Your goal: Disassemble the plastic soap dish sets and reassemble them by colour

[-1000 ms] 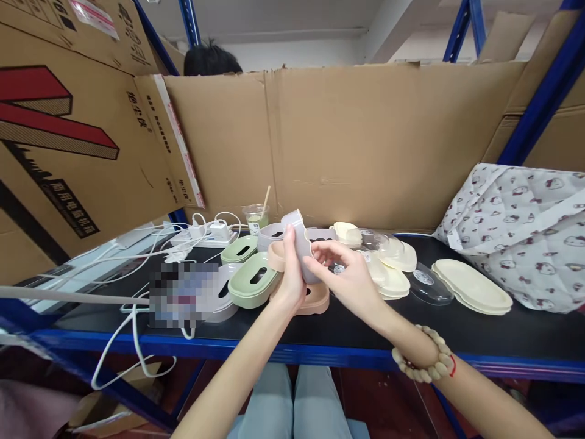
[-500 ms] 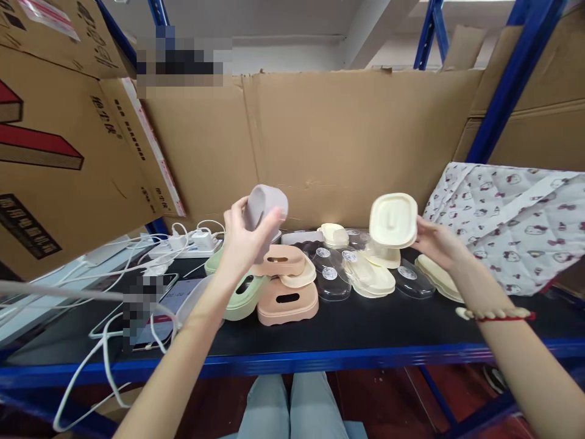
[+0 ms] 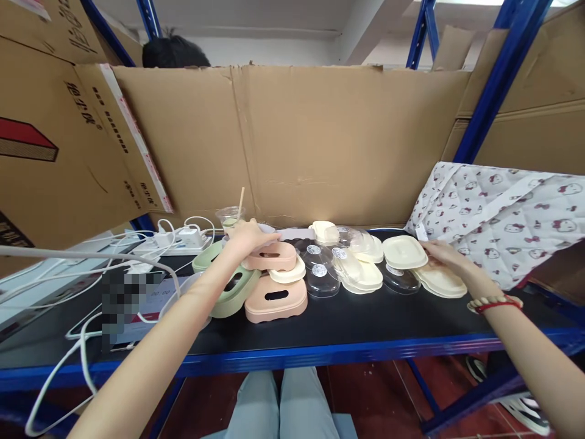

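Observation:
My left hand [image 3: 247,238] reaches over the back of the stacked pink slotted covers [image 3: 276,305], fingers curled round a pale grey plastic piece [image 3: 265,228] that is mostly hidden. Under that wrist lies a green slotted cover [image 3: 235,292]. At the right, my right hand [image 3: 439,253] grips the edge of a cream rounded lid [image 3: 403,252], held low and nearly flat. Beneath it are a stack of cream lids [image 3: 442,280] and a clear domed cover [image 3: 402,281]. A cream piece [image 3: 292,270] sticks out between the pink covers.
Clear covers with round stickers [image 3: 322,283] and more cream lids [image 3: 363,277] fill the table's middle. A cup with a straw [image 3: 231,214] stands at the back left. White cables [image 3: 86,341], chargers [image 3: 189,235] and a phone lie left. Cardboard [image 3: 311,146] walls the back; a patterned cloth [image 3: 498,219] hangs right.
Both hands have come down toward the table. My left hand has lowered the grey piece behind the pink covers; the cream lid in my right hand has tipped from upright to nearly flat.

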The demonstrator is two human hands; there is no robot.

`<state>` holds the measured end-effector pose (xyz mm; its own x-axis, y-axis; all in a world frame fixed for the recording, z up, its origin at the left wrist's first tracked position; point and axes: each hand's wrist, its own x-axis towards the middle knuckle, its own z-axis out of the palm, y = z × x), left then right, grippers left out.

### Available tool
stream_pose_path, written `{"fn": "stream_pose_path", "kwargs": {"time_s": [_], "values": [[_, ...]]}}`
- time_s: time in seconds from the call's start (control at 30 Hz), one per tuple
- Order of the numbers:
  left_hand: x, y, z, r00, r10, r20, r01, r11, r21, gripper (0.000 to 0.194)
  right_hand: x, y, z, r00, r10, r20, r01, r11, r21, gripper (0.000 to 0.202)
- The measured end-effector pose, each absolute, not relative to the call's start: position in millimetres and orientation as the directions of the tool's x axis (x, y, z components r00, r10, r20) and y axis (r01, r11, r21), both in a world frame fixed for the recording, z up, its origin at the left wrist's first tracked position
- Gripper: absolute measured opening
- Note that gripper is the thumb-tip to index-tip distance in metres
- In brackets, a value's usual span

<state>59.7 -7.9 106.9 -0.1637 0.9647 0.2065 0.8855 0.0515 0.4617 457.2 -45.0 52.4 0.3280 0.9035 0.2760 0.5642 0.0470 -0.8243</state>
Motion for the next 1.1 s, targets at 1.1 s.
{"fn": "stream_pose_path", "kwargs": {"time_s": [1.1], "values": [[80,-122,24,0.386,0.492,0.780,0.813,-0.581,-0.036,0.087,345,-79,69,0.336,0.711,0.617,0.514,0.411,-0.753,0.044]]}}
